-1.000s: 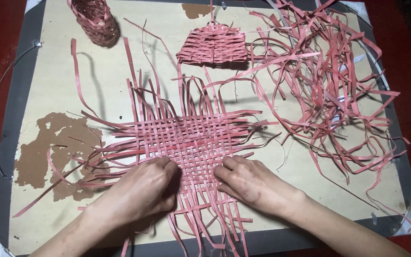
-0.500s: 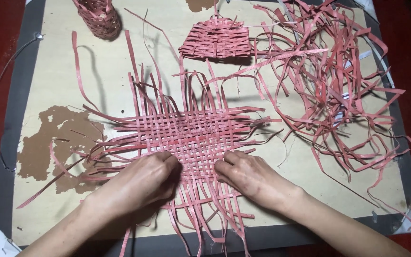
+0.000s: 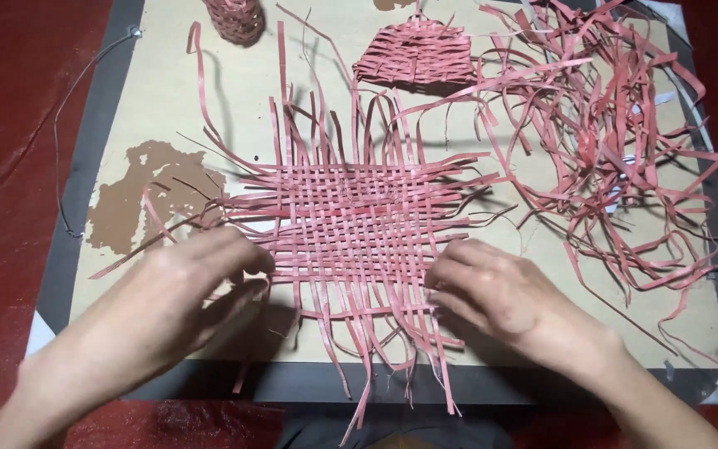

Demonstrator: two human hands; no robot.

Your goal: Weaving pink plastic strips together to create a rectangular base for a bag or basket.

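Both hands have drawn apart from the middle of the near edge of the woven mat (image 3: 351,224) out to its two sides. Far left of the left hand, a thin wire (image 3: 60,158) curves along the dark border of the board (image 3: 151,100). Beyond that hand a brown torn patch (image 3: 139,195) marks the pale board surface, and further off stands a small woven basket (image 3: 234,17). The left hand (image 3: 176,299) hovers with fingers loosely curled, tips at the mat's left edge strips, gripping nothing clearly. Between the hands lies the flat pink mat, loose ends trailing over the near board edge. Beyond it sits a domed woven piece (image 3: 417,54). The right hand (image 3: 500,295) rests fingers down, pressing the mat's right edge strips. Past it sprawls a tangle of loose strips (image 3: 617,158), crowding that side.
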